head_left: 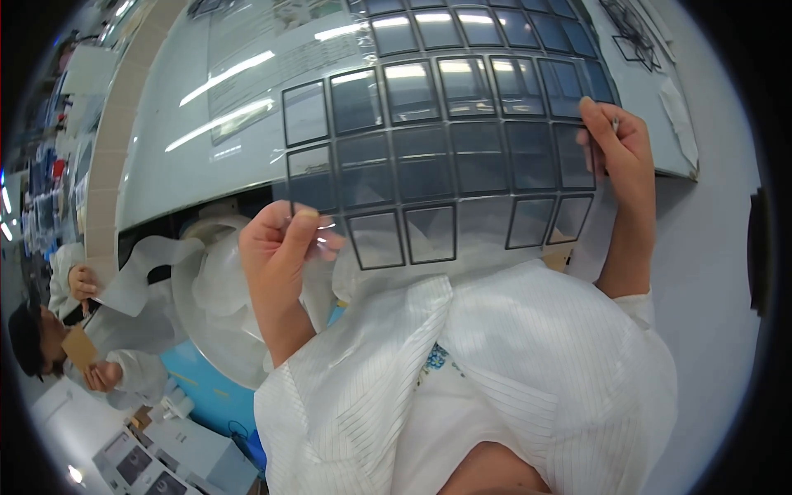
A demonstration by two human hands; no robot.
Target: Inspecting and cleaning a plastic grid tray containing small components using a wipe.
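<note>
We hold up a clear sheet [425, 157] of dark-framed panels, upper centre of frame. Our left hand [280, 247] has thumb and fingers pinched on its left edge; our right hand [620, 148] pinches the right edge likewise. Beyond: pale table [161, 124], upper left; co-worker [142, 373] with brown card [80, 348], lower left.

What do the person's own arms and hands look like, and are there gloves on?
No gloves: the left hand and right hand are bare, with no watch showing. The white sleeves have thin dark lines and leave the forearms uncovered.
</note>
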